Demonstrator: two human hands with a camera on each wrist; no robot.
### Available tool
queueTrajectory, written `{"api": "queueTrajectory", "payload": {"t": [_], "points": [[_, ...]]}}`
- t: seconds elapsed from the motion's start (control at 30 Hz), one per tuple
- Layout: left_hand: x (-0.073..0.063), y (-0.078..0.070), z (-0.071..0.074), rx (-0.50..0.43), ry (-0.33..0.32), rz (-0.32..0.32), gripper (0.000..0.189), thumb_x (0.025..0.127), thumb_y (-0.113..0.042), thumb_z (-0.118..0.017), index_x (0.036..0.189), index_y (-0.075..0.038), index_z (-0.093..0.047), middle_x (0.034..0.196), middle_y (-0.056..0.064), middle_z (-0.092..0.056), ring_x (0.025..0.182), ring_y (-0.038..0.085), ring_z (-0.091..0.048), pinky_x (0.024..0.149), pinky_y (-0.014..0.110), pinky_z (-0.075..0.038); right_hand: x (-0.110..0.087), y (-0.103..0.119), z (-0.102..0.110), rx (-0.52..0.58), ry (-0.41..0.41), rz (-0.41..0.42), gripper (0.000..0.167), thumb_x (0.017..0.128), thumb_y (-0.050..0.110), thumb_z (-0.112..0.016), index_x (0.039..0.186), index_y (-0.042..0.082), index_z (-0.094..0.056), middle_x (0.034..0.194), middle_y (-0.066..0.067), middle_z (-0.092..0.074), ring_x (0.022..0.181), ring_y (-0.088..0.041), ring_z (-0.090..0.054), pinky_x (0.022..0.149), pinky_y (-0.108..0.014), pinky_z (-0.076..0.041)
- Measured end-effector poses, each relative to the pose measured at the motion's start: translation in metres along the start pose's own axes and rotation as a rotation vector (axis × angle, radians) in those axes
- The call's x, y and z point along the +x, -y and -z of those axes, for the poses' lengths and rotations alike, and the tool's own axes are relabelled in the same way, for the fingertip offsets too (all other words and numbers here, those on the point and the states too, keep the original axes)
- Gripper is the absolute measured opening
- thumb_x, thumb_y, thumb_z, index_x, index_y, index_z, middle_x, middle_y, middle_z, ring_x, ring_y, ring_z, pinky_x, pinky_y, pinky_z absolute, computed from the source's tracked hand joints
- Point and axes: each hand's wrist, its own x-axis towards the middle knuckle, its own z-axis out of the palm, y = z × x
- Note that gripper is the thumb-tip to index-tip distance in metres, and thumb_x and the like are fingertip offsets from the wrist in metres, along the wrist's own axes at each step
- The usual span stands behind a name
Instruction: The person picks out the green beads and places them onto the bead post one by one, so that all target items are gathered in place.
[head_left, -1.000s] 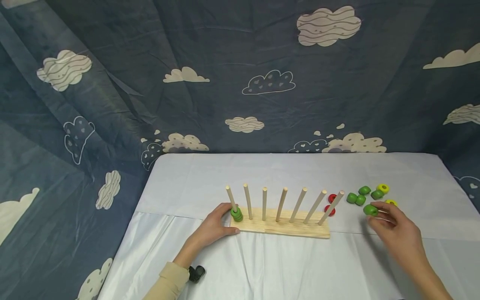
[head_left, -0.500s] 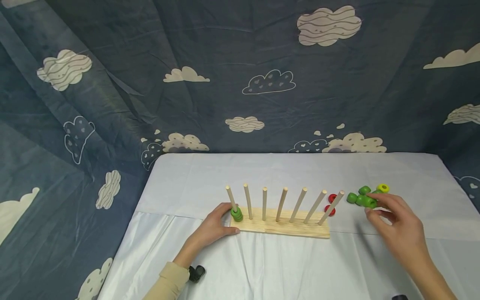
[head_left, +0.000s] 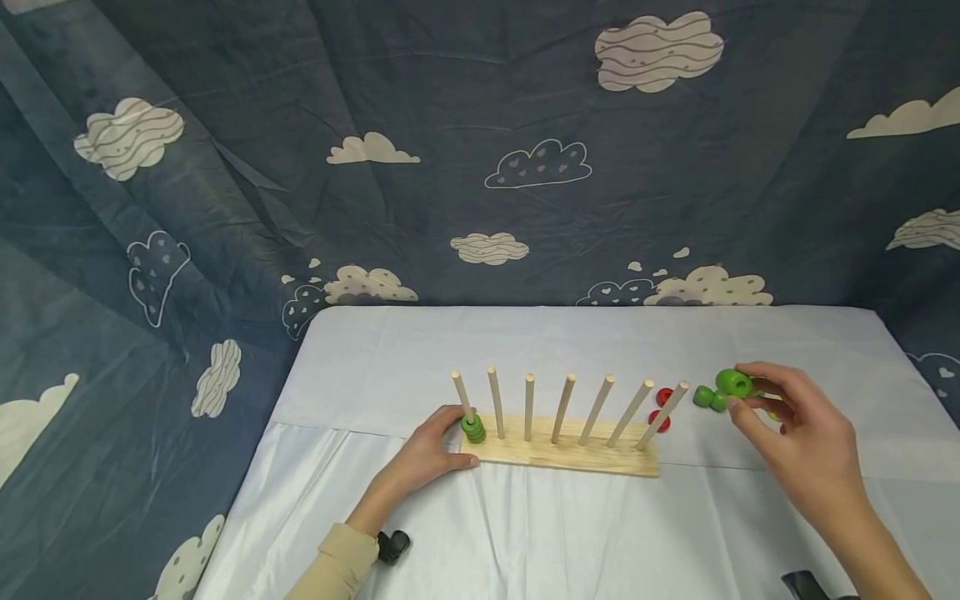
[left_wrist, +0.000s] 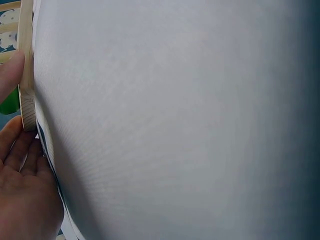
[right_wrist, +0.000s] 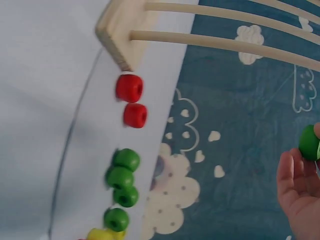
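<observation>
My left hand grips the left end of a wooden peg board, thumb at the front edge and fingers behind. In the left wrist view, thumb and fingers lie on either side of the board's end. Green beads are stacked low on the leftmost peg. My right hand pinches a green bead between thumb and fingertips, its hole showing, right of the board. The right wrist view catches this hand and bead only at its edge.
Two red beads lie by the board's right end. Further right are several loose green beads and a yellow bead, partly cut off. A cloud-patterned cloth hangs behind the white-covered table.
My right hand has moved back, towards the table's far side, with the green bead, which has turned so its hole shows. My left hand and the peg board have stayed still.
</observation>
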Motion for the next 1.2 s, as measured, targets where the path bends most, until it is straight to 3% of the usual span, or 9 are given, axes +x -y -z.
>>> {"api": "queueTrajectory", "payload": {"t": [0.47,1.2], "points": [[-0.001,-0.001,0.000,-0.002,0.002,-0.005,0.070,0.079,-0.033,-0.083,0.140,-0.019,-0.051,0.143,-0.003,-0.048,0.140,0.024,-0.035,0.114,0.048,-0.029,0.015,0.033,0.006,0.096,-0.037,0.051,0.053,0.083,-0.006,-0.074,0.132,0.013,-0.063,0.122,0.000,-0.057,0.104,-0.004,-0.055,0.088,-0.006,-0.043],[0.000,-0.004,0.002,0.001,0.008,0.005,0.071,0.080,-0.031,-0.083,0.141,-0.016,-0.050,0.143,-0.001,-0.048,0.140,0.024,-0.036,0.114,0.047,-0.030,0.029,0.076,0.000,0.190,0.062,0.238,0.061,0.072,-0.020,-0.076,0.128,0.004,-0.064,0.119,-0.011,-0.061,0.105,-0.009,-0.056,0.097,-0.012,-0.042]]}}
